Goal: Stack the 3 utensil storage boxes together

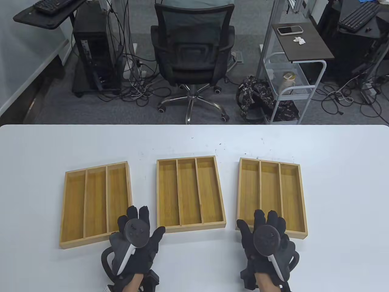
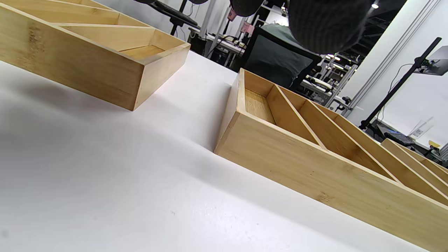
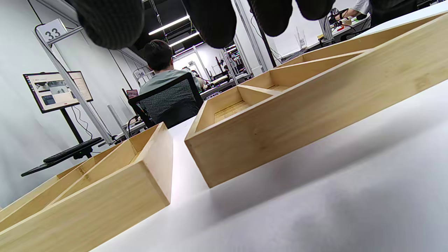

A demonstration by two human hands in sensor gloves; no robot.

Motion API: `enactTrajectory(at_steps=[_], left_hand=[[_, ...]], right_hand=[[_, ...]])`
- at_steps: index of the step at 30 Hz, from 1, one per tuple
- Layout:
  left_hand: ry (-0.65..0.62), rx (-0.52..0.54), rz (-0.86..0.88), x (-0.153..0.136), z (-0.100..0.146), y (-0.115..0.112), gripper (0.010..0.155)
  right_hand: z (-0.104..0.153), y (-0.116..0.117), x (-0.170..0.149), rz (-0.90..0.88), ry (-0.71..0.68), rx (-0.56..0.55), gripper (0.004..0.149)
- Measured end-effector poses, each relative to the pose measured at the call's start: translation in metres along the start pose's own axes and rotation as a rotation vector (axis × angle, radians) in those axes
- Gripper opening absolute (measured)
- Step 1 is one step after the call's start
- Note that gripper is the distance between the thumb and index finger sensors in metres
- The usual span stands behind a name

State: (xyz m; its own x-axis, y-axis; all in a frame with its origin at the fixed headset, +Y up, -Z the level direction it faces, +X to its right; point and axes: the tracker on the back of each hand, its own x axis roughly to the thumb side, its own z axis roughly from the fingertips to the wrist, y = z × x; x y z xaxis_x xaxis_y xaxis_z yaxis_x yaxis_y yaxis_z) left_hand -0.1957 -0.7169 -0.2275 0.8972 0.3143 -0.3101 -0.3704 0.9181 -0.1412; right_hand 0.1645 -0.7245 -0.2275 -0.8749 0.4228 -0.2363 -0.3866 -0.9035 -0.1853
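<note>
Three bamboo boxes, each with three long compartments, lie side by side on the white table [image 1: 194, 143]: the left box [image 1: 95, 203], the middle box [image 1: 190, 194] and the right box [image 1: 272, 196]. My left hand [image 1: 146, 222] is open with spread fingers over the near right corner of the left box. My right hand [image 1: 256, 222] is open with spread fingers over the near edge of the right box. Neither hand holds anything. The left wrist view shows the left box [image 2: 87, 63] and middle box [image 2: 315, 164]. The right wrist view shows the right box [image 3: 297, 115] and middle box [image 3: 105, 196] under my fingertips [image 3: 213, 21].
The boxes stand apart with gaps of bare table between them. Beyond the table's far edge are an office chair [image 1: 193, 51], a white cart [image 1: 291, 88] and computer gear on the floor.
</note>
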Motion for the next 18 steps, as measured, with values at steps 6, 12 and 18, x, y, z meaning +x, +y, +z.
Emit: enactTrajectory(at_steps=[6,12,18], left_hand=[[0.004,0.001,-0.004,0.000,-0.001,0.000,0.083],[-0.003,0.007,0.006,-0.002,0.000,-0.001,0.083],[-0.006,-0.009,0.010,-0.002,-0.001,0.000,0.083]], right_hand=[[0.000,-0.005,-0.001,0.000,0.012,-0.037,0.073],[-0.006,-0.025,-0.010,-0.034,0.050,-0.095,0.077],[-0.028,-0.046,-0.032,0.039,0.134,-0.130,0.081]])
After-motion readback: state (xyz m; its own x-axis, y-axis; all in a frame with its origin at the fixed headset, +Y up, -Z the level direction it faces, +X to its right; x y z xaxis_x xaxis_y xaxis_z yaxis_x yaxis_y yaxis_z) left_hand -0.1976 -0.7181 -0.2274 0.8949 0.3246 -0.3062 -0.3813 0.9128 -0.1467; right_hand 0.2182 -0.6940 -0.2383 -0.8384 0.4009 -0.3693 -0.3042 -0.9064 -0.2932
